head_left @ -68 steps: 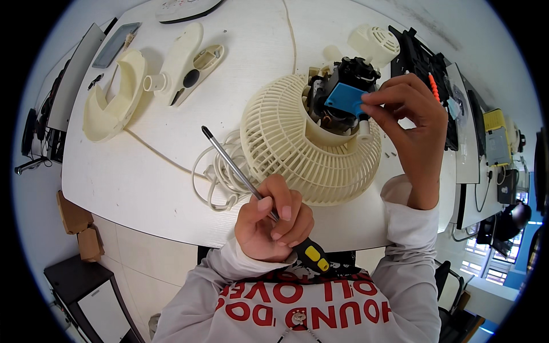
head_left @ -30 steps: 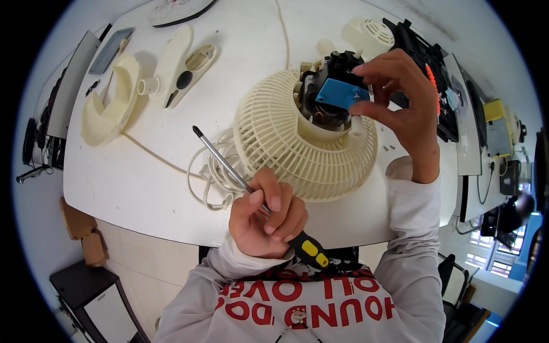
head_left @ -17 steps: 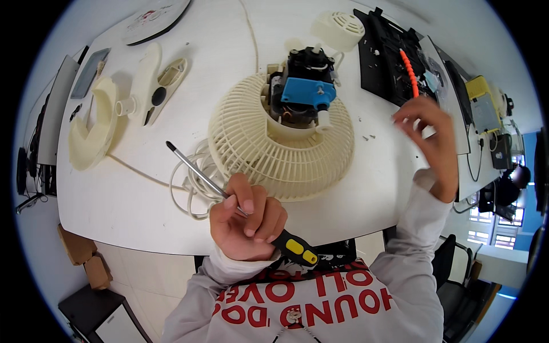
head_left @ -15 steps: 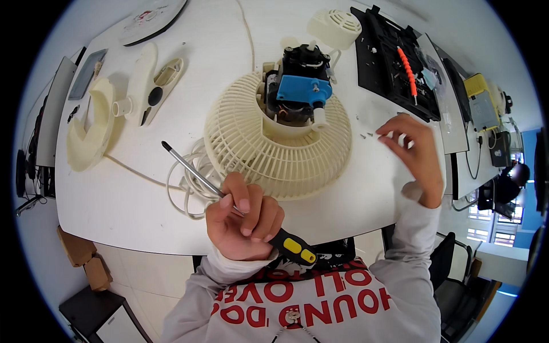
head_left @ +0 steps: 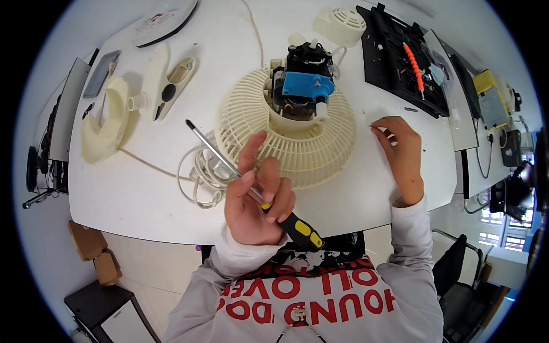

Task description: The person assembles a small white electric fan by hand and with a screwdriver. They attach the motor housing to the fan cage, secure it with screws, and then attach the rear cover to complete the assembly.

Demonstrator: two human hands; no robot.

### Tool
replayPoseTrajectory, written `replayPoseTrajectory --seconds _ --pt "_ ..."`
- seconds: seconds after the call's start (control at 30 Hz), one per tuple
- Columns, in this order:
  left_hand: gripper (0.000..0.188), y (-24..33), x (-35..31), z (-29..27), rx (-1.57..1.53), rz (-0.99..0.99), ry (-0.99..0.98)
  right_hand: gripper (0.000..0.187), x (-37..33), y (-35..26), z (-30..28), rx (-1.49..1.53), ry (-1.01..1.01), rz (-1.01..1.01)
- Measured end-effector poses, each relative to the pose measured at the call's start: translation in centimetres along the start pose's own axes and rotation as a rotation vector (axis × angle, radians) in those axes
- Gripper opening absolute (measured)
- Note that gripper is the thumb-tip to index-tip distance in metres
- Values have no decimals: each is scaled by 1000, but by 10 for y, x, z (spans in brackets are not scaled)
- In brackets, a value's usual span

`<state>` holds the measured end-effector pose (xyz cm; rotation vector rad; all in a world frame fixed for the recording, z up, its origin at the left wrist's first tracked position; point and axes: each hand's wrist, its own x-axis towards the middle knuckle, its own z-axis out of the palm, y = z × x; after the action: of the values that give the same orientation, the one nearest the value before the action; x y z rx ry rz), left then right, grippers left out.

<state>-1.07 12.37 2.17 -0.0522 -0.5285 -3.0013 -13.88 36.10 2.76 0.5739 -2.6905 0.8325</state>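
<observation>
We hold the screwdriver [head_left: 301,228] in our left hand [head_left: 247,214], tip toward ten-thirty; our right hand [head_left: 404,151], at the fan [head_left: 311,163]'s three o'clock, pinches narrowly, on what we cannot tell.

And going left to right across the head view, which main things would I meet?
Curved cream cover, cream shell with a black oval, cream fan grille, right hand, yellow-and-gray box.
</observation>
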Motion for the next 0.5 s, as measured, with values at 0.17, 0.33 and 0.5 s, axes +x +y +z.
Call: replayPoseTrajectory --seconds 0.17,0.33,0.5 --pt "53 -7 -2 -3 58 7 -33 14 4 -62 -15 339 159 -2" --pt "53 -7 0 1 65 -5 -27 14 5 -96 -3 627 177 -70" --pt "51 -7 -1 0 -39 -6 5 13 12 -95 17 556 174 -66"
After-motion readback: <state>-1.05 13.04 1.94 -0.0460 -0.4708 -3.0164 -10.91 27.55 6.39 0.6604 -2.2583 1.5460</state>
